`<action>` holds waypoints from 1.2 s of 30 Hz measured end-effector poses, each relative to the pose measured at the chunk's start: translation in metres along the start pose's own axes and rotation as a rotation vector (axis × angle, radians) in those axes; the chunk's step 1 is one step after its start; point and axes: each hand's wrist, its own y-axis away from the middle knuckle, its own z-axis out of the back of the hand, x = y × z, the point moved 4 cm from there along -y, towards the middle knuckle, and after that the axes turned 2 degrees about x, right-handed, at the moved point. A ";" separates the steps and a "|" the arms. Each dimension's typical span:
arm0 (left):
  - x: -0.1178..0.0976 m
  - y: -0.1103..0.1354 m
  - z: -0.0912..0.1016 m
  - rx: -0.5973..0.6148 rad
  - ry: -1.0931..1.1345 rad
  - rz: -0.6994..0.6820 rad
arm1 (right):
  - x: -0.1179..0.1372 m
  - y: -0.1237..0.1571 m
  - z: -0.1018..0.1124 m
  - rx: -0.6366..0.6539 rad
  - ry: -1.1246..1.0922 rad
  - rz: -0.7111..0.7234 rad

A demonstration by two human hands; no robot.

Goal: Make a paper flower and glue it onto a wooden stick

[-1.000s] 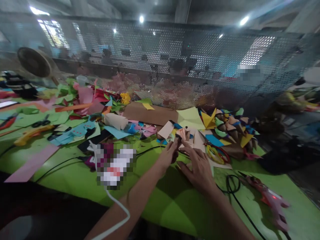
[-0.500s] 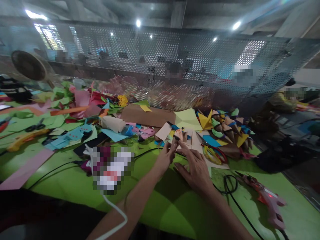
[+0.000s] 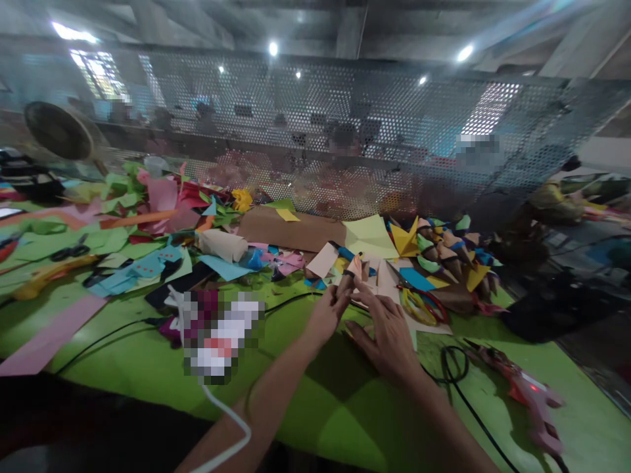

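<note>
Both hands meet over the green table at the middle of the view. My left hand point(image 3: 329, 309) is closed, its fingers pinching a small folded paper piece point(image 3: 357, 264) with a peach top and a dark band near its base. The fingers hide much of this piece. My right hand point(image 3: 389, 332) is open beside it, thumb apart and fingers stretched, with the fingertips at the piece's lower edge. Just beyond lie folded beige paper and a pair of scissors with yellow and red handles point(image 3: 419, 306). A pink glue gun point(image 3: 535, 394) with a red light lies at the right.
Small paper cones point(image 3: 446, 246) in several colours are heaped at the back right. Coloured paper scraps point(image 3: 162, 197) cover the back left. A yellow glue gun point(image 3: 56, 272), a blurred-out phone-like object point(image 3: 227, 338) with a white cable, and black cords lie around. A perforated metal screen point(image 3: 305, 131) stands behind.
The paper piece and my left fingers have shifted very slightly. My right hand stays beside them in almost the same pose, and the table things have not moved.
</note>
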 end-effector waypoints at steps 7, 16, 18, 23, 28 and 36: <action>-0.009 0.003 0.000 0.002 -0.250 -0.095 | -0.004 0.002 -0.001 -0.020 0.012 -0.008; -0.003 0.001 0.000 0.012 -0.212 -0.174 | -0.004 0.001 -0.001 -0.008 0.016 -0.015; -0.001 0.000 0.001 0.000 -0.222 -0.177 | -0.004 0.001 -0.001 -0.013 0.011 -0.019; 0.003 -0.001 0.002 0.000 -0.208 -0.210 | -0.003 0.000 -0.001 -0.004 0.029 -0.011; 0.004 -0.002 0.002 0.003 -0.170 -0.227 | -0.003 0.000 -0.001 -0.015 0.029 -0.008; 0.000 0.000 0.000 -0.026 -0.289 -0.118 | -0.003 0.001 -0.002 -0.013 0.020 -0.002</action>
